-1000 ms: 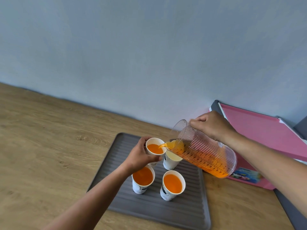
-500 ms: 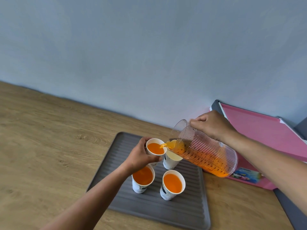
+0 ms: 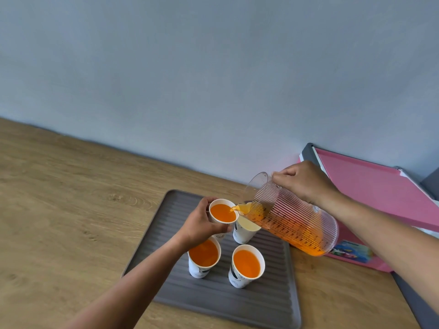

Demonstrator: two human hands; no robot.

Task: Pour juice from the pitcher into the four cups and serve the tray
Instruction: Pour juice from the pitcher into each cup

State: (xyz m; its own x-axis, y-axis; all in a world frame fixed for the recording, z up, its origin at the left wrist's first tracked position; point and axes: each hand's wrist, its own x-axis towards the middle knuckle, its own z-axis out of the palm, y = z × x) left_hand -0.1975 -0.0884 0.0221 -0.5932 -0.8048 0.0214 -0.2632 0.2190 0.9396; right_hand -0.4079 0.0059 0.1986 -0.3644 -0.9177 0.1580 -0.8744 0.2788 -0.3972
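juice fills 3 of the 4 paper cups, all over the grey ribbed tray (image 3: pixel 266 305) on the wooden tabletop (image 3: pixel 59 210). nearest me: front-right cup (image 3: pixel 246 265) stands upright on the tray, orange nearly to the rim. just left of it the front-left cup (image 3: pixel 203 256) also stands upright & full, its far edge partly hidden under the left wrist.

next row back: left hand (image 3: pixel 202 225) is wrapped round the back-left cup (image 3: pixel 222 213), thumb on the near-right side, fingers curled round the far-left side. can't tell if that cup is lifted off the tray or resting on it. it's w/ juice close to the rim. just right of it the empty cup (image 3: pixel 244 230) stands on the tray, pale inside, its rim partly covered by the pitcher's mouth.

pitcher (image 3: pixel 292 224) is clear ribbed plastic w/ black measure marks, tipped hard to the left, base up to the right past the tray's right edge, spout down at the back-left cup's rim. juice lies along its lower side and a small orange tongue (image 3: pixel 235 208) runs off the spout into that cup. right hand (image 3: pixel 304 182) is closed over the top of the pitcher near the rim, knuckles up; handle itself is hidden under it.

farther right, a pink box (image 3: pixel 380 193) lies flat on the tabletop behind the pitcher, w/ a coloured picture (image 3: pixel 351 251) on its near side. behind it all a plain pale blue-grey wall (image 3: pixel 213 79).
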